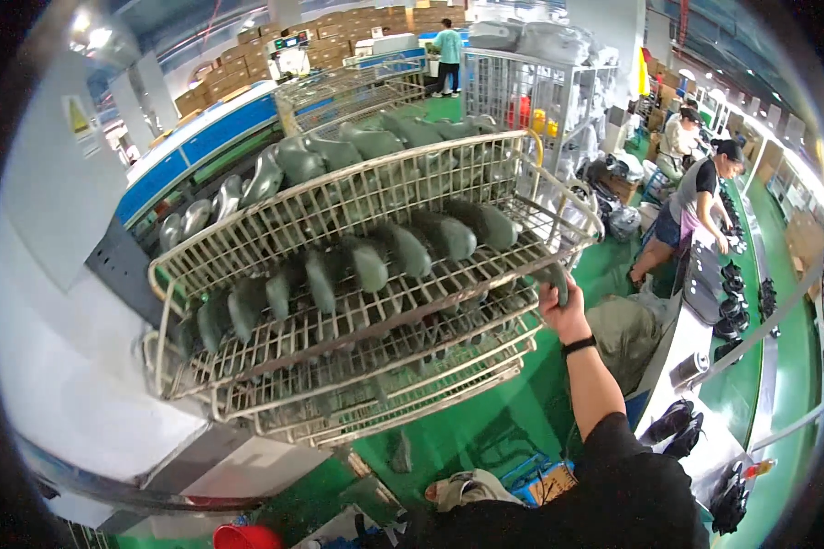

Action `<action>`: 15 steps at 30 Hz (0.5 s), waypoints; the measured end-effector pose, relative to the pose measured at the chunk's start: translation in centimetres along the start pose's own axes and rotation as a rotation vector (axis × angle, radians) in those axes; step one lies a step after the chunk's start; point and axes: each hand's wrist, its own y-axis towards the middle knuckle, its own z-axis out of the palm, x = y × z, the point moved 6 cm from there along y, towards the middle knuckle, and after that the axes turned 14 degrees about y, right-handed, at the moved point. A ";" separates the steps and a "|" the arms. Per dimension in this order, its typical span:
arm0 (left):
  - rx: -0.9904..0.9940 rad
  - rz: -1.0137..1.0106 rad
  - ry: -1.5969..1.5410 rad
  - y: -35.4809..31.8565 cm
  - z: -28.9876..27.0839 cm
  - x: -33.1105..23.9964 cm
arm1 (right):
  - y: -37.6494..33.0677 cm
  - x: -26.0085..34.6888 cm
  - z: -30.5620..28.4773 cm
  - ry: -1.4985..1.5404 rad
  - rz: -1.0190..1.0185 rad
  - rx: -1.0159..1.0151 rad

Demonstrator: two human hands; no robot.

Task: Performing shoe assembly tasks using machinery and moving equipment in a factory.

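My right hand, with a black band at the wrist, is closed around a dark grey-green shoe last at the right end of a wire rack. Only part of that last shows above my fingers. On the top shelf of the cream metal rack several similar shoe lasts stand in a slanting row, toes toward me. Behind the shelf's upright grid, a second row of lasts runs along the far side. Lower tiers hold more dark shapes, partly hidden by the wires. My left hand is out of the picture.
On the right, a co-worker leans over a green conveyor with black shoes. A wire cage with wrapped bundles stands behind the rack. A white wall borders the left; a red bucket is at the bottom.
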 end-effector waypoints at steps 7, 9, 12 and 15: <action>0.009 0.414 0.755 -2.8 2.8 -6.2 | 13.8 6.1 -0.3 -0.103 -0.630 -0.128; -0.004 0.435 0.688 -1.1 4.5 -5.5 | 13.7 14.8 0.4 -0.826 -0.654 0.272; -0.102 0.394 0.512 -2.3 4.4 -5.2 | 14.8 15.3 -0.3 -0.453 -0.421 0.316; -0.323 0.089 0.088 -6.3 -0.8 1.5 | 14.5 -1.4 -5.0 -0.780 -0.254 0.102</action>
